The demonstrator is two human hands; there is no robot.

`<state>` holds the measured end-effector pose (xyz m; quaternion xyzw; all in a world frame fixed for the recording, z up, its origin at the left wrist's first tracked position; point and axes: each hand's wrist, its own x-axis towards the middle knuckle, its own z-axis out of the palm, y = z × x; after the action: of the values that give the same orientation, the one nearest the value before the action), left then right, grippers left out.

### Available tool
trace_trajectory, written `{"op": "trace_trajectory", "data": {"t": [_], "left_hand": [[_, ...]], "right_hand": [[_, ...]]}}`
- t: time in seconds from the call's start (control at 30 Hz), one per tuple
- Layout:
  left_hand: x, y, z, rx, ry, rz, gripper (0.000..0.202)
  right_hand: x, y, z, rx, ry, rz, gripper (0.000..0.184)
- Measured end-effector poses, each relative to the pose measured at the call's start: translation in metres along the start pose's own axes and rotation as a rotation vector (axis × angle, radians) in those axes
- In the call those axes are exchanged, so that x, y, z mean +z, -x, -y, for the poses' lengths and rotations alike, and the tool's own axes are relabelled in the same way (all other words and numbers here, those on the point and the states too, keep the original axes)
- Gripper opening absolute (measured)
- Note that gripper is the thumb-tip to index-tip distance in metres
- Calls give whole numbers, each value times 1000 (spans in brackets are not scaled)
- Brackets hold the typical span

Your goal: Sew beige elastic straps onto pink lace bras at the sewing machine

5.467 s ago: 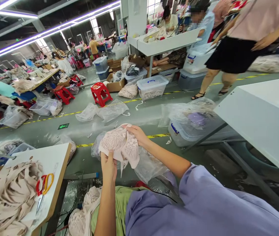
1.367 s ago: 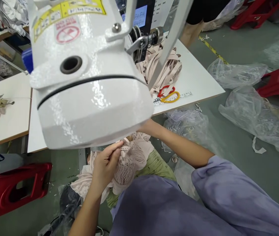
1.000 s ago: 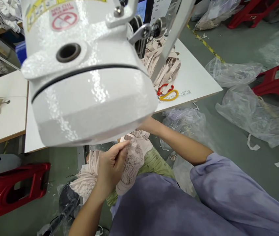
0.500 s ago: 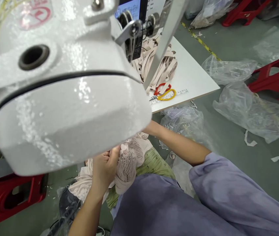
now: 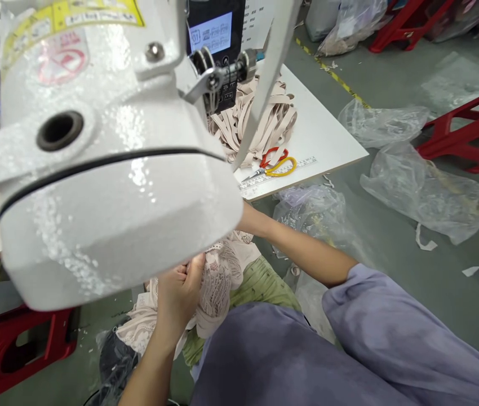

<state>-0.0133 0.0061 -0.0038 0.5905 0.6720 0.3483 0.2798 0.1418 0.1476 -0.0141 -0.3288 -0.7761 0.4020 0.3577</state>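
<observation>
Head, left hand (image 5: 178,293) clutching one lace garment (image 5: 222,276)

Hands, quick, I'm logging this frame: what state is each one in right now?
Left hand: closed, gripping the lace garment.
Right hand: hidden behind the sewing machine head; its state cannot be told.

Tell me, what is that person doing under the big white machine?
A person in a lilac sleeve sits at the glossy white sewing machine. Their left hand grips a pale pink lace piece over the lap. The right arm reaches under the machine, its hand hidden. Red-and-yellow-handled scissors lie on the white table beside beige straps.
</observation>
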Motion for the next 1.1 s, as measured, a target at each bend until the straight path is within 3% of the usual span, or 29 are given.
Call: {"op": "trace_trajectory", "data": {"t": [0.3, 0.47, 0.83, 1.1], "left_hand": [[0, 1, -8, -27, -2, 25, 25], [-1, 0, -10, -42, -8, 57, 27], [-2, 2, -6, 40, -73, 75, 31], [0, 8, 11, 160, -271, -48, 29]], "right_hand": [[2, -4, -12, -33, 7, 25, 10], [1, -2, -7, 6, -1, 15, 7], [1, -7, -12, -44, -12, 58, 5], [8, -12, -17, -28, 66, 34, 9]]}}
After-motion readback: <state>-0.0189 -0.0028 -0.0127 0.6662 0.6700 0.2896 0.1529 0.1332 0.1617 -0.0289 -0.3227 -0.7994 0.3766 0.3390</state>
